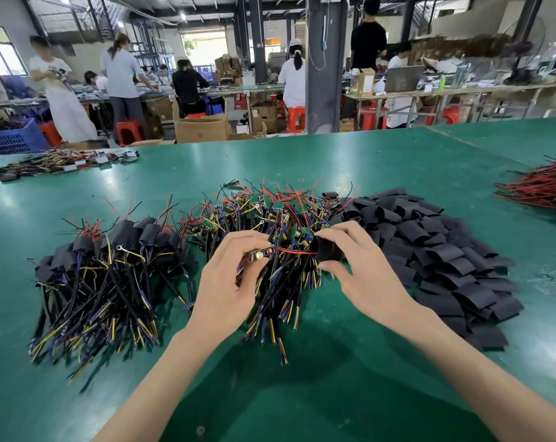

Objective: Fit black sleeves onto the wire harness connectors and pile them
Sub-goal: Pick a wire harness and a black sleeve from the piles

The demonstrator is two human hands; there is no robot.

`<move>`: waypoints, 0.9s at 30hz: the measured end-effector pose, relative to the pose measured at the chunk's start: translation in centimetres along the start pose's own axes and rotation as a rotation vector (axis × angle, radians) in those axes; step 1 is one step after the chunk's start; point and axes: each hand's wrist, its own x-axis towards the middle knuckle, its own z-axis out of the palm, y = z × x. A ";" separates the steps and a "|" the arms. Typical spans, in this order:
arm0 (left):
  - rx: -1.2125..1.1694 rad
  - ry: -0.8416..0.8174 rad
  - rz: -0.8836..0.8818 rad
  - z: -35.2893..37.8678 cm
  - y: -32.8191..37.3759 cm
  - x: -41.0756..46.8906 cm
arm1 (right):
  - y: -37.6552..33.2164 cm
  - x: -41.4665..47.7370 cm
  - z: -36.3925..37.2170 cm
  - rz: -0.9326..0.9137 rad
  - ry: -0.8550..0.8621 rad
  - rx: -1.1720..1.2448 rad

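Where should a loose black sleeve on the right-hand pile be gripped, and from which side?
Probably pinch a top sleeve near one open end, coming from above. Sleeves in the sleeve pile lie flattened and overlapping, so raised ends are the free part. The right hand pinches the held sleeve likewise.

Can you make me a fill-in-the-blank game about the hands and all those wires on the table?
The table is ___.
The sleeve in the right hand is ___.
A ___ wire runs from the harness in the left hand into that sleeve.
The pile of loose sleeves lies on the person's ___ side.
Missing words: green, black, red, right.
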 end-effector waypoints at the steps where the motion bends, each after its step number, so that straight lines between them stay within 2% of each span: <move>1: -0.036 -0.016 -0.028 0.0 0.3 0.0 | 0.0 0.0 0.0 0.006 0.004 0.011; 6: -0.080 -0.096 -0.112 -0.1 0.9 -0.4 | -0.2 -0.1 -0.1 0.023 -0.018 0.046; 9: -0.044 -0.205 -0.188 -0.3 0.9 -0.4 | -0.4 -0.1 0.0 -0.005 -0.018 0.026; 14: 0.129 -0.334 -0.113 -0.5 0.9 0.0 | -0.5 -0.4 0.8 -0.045 -0.067 -0.008; 16: 0.140 -0.363 -0.147 -0.3 0.9 0.0 | -0.4 -0.5 1.2 -0.069 -0.091 -0.025; 23: 0.097 -0.295 -0.233 0.0 0.9 0.1 | -0.2 -0.4 0.9 -0.004 -0.068 -0.157; 27: 0.048 -0.276 -0.228 -0.1 0.9 0.2 | 0.2 -0.3 0.4 0.058 -0.057 -0.121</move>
